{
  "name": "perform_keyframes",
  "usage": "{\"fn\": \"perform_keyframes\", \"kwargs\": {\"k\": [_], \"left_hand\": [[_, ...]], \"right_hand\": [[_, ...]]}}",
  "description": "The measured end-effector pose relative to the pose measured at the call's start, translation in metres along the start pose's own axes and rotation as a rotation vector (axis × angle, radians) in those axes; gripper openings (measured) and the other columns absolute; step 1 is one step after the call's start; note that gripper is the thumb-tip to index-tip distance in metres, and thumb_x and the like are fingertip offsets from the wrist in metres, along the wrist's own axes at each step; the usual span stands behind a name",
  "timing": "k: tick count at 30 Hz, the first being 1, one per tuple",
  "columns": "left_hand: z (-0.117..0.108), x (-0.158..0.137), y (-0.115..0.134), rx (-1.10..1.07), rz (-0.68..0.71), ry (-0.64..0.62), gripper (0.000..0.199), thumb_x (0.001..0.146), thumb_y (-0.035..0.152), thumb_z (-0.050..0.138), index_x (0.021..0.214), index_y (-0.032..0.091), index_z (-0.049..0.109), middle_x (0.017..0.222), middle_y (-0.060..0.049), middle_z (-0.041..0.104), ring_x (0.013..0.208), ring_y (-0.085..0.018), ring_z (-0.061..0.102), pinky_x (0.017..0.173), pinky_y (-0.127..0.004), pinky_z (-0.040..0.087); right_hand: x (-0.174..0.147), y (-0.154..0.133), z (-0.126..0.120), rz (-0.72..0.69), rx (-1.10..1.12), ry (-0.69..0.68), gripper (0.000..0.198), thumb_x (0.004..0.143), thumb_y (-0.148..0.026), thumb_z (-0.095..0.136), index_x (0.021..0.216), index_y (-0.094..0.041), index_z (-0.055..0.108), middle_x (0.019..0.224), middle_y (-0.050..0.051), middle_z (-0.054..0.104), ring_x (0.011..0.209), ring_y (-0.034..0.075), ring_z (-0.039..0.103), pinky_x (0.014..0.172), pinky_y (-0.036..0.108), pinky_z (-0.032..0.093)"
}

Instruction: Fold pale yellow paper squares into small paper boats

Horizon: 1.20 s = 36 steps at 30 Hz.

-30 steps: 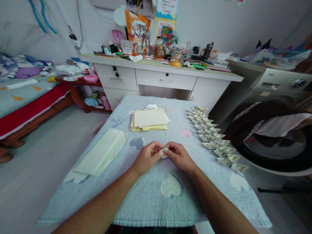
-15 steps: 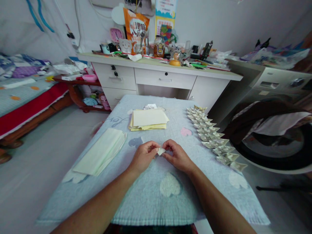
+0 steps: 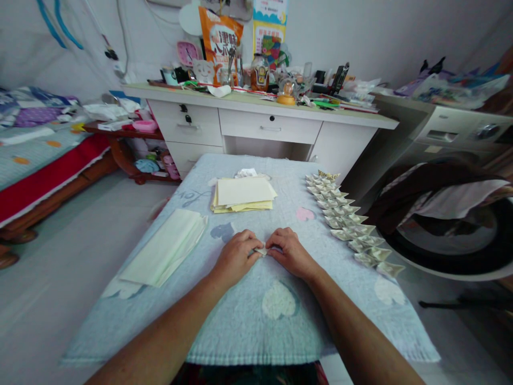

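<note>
Between my two hands is a small piece of folded paper [image 3: 262, 251], mostly covered by the fingers. My left hand [image 3: 239, 252] pinches its left side, and my right hand [image 3: 289, 251] pinches its right side. Both hands are closed, low over the middle of the cloth-covered table [image 3: 240, 331]. Beyond them lies a stack of cream and yellow paper sheets [image 3: 245, 191]. To the left rests a pile of long pale green paper [image 3: 164, 248]. A row of folded paper boats [image 3: 347, 219] runs along the table's right side.
A crumpled white tissue [image 3: 246, 172] lies behind the paper stack. Past the table stands a white desk [image 3: 268, 125] crowded with jars and small items. A washing machine [image 3: 449, 139] with clothes in its open door is at the right, a bed [image 3: 48, 166] at the left.
The folded paper shows less between my hands now; its light diamond-like face has turned flatter. My fingers have shifted slightly on it. The whole view has moved a little.
</note>
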<state>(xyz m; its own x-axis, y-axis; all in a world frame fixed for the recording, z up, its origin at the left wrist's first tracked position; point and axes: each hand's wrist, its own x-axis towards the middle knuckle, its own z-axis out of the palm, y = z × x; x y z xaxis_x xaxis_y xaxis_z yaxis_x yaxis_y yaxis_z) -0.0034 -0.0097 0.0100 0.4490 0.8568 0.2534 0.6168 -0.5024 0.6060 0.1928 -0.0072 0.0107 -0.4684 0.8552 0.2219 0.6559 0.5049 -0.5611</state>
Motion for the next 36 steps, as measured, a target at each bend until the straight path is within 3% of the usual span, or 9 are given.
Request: {"fn": "perform_keyframes", "kwargs": {"k": [8, 15, 21, 27, 30, 36], "left_hand": [[0.001, 0.001, -0.004, 0.065, 0.037, -0.032, 0.010, 0.081, 0.020, 0.065, 0.088, 0.021, 0.071, 0.087, -0.004, 0.066, 0.088, -0.020, 0.058, 0.081, -0.032, 0.043], [0.001, 0.002, -0.006, 0.039, 0.023, -0.022, 0.004, 0.080, 0.020, 0.066, 0.080, 0.020, 0.069, 0.084, -0.003, 0.067, 0.085, -0.019, 0.058, 0.081, -0.032, 0.042], [0.000, 0.003, -0.008, 0.049, 0.040, -0.043, 0.010, 0.082, 0.019, 0.062, 0.076, 0.021, 0.070, 0.081, -0.003, 0.066, 0.082, -0.018, 0.058, 0.080, -0.031, 0.041], [-0.001, 0.004, -0.007, 0.050, 0.048, -0.057, 0.011, 0.083, 0.018, 0.061, 0.076, 0.020, 0.069, 0.080, -0.003, 0.065, 0.083, -0.018, 0.058, 0.079, -0.030, 0.041], [-0.001, 0.004, -0.007, 0.043, 0.037, -0.059, 0.012, 0.083, 0.018, 0.060, 0.075, 0.019, 0.069, 0.080, -0.003, 0.064, 0.083, -0.018, 0.057, 0.079, -0.030, 0.041], [-0.002, 0.002, -0.005, 0.023, -0.017, -0.003, 0.008, 0.081, 0.017, 0.062, 0.076, 0.019, 0.067, 0.082, -0.003, 0.060, 0.086, -0.018, 0.055, 0.078, -0.030, 0.041]], "right_hand": [[0.000, -0.004, 0.002, -0.021, -0.018, -0.015, 0.017, 0.078, -0.019, 0.071, 0.093, -0.023, 0.066, 0.091, 0.002, 0.062, 0.091, 0.020, 0.048, 0.082, 0.033, 0.031], [0.000, -0.004, 0.003, -0.060, -0.069, -0.017, 0.010, 0.083, -0.021, 0.067, 0.093, -0.023, 0.068, 0.092, 0.004, 0.063, 0.090, 0.020, 0.049, 0.081, 0.034, 0.031], [0.001, -0.006, 0.003, -0.088, -0.107, -0.025, 0.010, 0.089, -0.025, 0.060, 0.089, -0.023, 0.070, 0.089, 0.005, 0.063, 0.088, 0.020, 0.048, 0.080, 0.035, 0.029], [-0.001, -0.011, 0.004, -0.054, -0.092, -0.015, 0.013, 0.082, -0.019, 0.065, 0.095, -0.021, 0.065, 0.093, 0.004, 0.061, 0.091, 0.020, 0.046, 0.078, 0.033, 0.029], [0.000, -0.010, 0.005, -0.052, -0.099, -0.012, 0.005, 0.085, -0.020, 0.063, 0.089, -0.021, 0.066, 0.091, 0.004, 0.061, 0.090, 0.020, 0.046, 0.079, 0.034, 0.029], [0.004, -0.010, 0.009, -0.033, -0.116, -0.007, 0.008, 0.089, -0.022, 0.061, 0.088, -0.022, 0.069, 0.087, 0.003, 0.061, 0.088, 0.019, 0.046, 0.078, 0.034, 0.029]]}}
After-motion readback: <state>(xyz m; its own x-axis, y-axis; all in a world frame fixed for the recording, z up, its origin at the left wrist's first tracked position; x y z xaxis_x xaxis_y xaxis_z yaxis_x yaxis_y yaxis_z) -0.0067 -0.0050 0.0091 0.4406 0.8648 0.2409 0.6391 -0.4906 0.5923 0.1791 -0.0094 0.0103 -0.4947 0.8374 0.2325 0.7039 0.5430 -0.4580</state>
